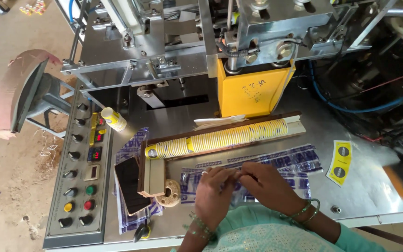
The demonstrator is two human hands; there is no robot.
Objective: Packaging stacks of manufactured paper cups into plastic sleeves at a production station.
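Where hands [239, 184] work, cup stack [220, 139] behind.

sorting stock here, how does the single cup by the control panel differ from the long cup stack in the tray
The single cup is one short piece lying loose on the metal table; the cup stack is many cups nested into a long row. The cup lies left by the control panel; the stack rests in a tray, above both hands. Both are yellow and white, lying on their sides.
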